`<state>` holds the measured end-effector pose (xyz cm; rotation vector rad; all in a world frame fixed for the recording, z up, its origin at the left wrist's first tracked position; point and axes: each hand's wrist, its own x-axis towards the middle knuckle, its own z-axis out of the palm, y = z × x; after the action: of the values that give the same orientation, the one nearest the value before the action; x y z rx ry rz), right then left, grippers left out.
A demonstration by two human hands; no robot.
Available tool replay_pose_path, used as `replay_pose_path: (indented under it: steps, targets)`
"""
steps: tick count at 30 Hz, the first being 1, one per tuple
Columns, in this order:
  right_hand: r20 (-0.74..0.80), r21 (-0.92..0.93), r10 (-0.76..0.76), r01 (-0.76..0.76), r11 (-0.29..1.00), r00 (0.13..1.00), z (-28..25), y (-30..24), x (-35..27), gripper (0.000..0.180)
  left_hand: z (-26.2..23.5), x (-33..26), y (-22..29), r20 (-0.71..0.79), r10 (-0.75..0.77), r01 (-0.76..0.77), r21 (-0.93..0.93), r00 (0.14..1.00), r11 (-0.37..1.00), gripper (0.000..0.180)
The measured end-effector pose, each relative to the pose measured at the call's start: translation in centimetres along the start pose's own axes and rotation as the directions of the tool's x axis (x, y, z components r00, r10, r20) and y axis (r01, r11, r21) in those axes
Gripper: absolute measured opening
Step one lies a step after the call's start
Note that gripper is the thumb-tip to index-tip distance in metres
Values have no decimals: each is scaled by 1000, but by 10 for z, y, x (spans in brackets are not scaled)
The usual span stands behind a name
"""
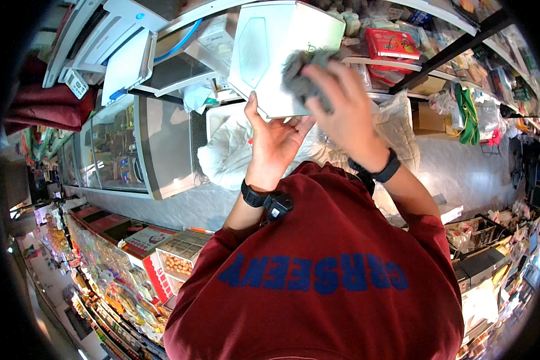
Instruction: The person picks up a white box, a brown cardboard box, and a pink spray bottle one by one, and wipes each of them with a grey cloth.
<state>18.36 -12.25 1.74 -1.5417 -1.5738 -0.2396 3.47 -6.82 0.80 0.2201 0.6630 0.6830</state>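
Note:
A white box point(276, 30) with a thin outlined shape on its face is tilted up in front of me. My left hand point(273, 138) grips its lower edge, thumb on the face and fingers underneath. In my right hand point(349, 99) is a bunched grey cloth point(303, 75), pressed against the box's lower right part. Motion blurs the cloth and those fingers somewhat. Small green marks show on the box just above the cloth.
Beyond the box, shelves carry a red package point(393, 45) and many small goods. A white printer-like machine point(117, 42) stands at the far left, above a glass-fronted cabinet point(111, 144). A pale quilted cover point(228, 153) lies below my hands. Eggs point(177, 264) sit behind at left.

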Motion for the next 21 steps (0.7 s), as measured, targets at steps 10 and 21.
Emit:
replay_pose_path:
  steps: [10, 21]
  targets:
    - [-206, 114, 107, -85, 990, 973, 3, -8, 6, 56, -2, 3, -2, 20, 9, -10, 53, 1000, 999, 80]
    - [1, 55, -413, 412, 909, 911, -3, -15, -29, 38, 20, 1, -4, 216, 31, -27, -24, 976, 999, 72]
